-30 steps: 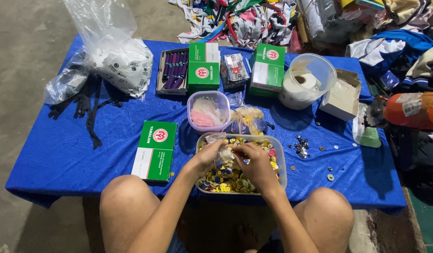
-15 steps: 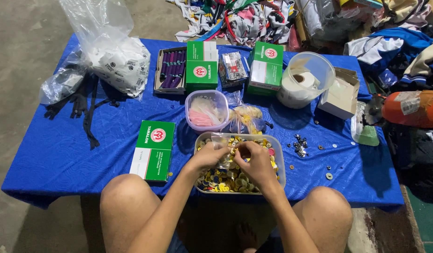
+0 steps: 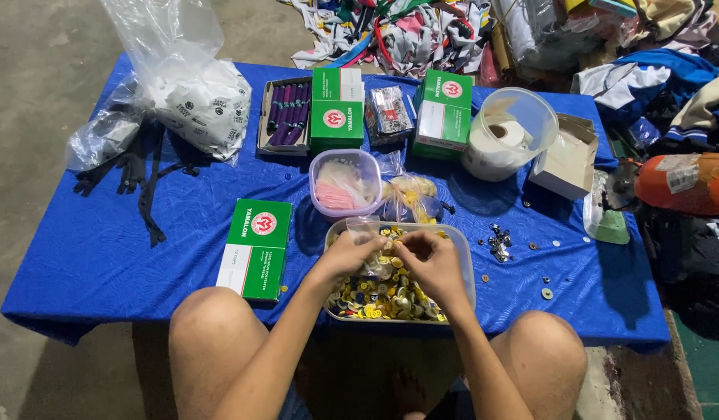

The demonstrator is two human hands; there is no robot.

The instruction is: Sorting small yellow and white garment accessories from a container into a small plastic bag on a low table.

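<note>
On the blue table (image 3: pixel 103 257), a clear tub of buttons (image 3: pixel 462 250) is sitting at the near edge. The left hand (image 3: pixel 345 258) and right hand (image 3: pixel 433 264) are pinching a small clear bag (image 3: pixel 373 257) together, apparently sorting; next comes a careful pick.

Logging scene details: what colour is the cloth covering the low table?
Bright blue. The cloth shows best in the head view, the only one, spread under the boxes and the button tray.
</note>
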